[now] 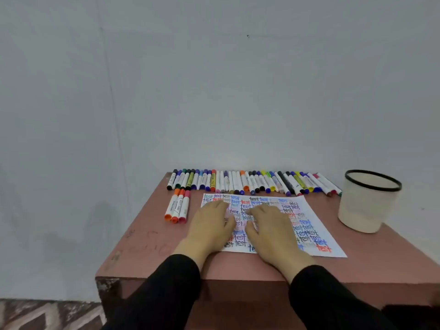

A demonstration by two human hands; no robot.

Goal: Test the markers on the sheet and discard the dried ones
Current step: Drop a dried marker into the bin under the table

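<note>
A white sheet [316, 225] covered with the word "test" in many colours lies on the reddish-brown table [147, 244]. My left hand [209, 225] and my right hand [271, 232] both rest flat on the sheet, fingers spread, holding nothing. A long row of capped markers [252, 182] in many colours lies along the table's far edge against the wall. Three more markers [177, 206], two orange and one pink, lie together left of the sheet.
A white bin with a black rim [366, 203] stands at the table's right side, right of the sheet. A pale wall runs close behind the table. A patterned floor shows at the lower left.
</note>
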